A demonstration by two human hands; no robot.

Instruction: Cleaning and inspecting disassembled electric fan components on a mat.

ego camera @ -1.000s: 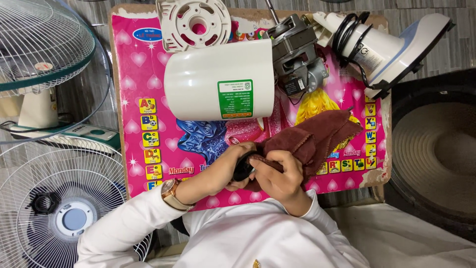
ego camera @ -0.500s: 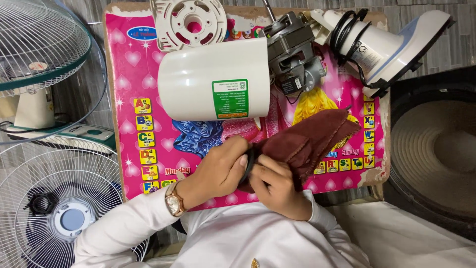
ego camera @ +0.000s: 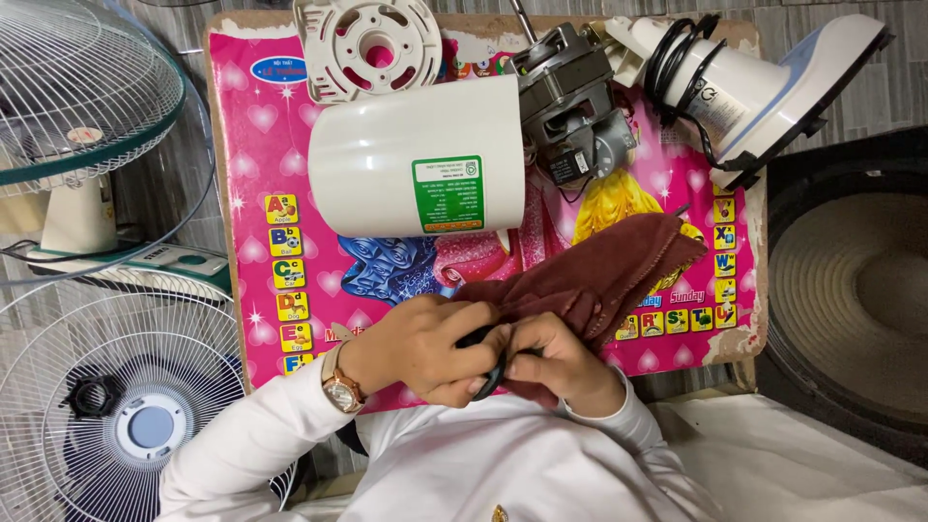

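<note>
Right now both hands, left hand [ego camera: 425, 350] and right hand [ego camera: 561, 362], are clamping together on a small black ring [ego camera: 495, 372] and maroon cloth [ego camera: 590, 275] at six o'clock, possibly risking a slip.

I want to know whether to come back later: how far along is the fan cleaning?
Done: the fan is apart, white housing and motor lying on the pink mat. In hand: both hands rub a small black part with the maroon cloth. Left: everything remains unassembled.
</note>
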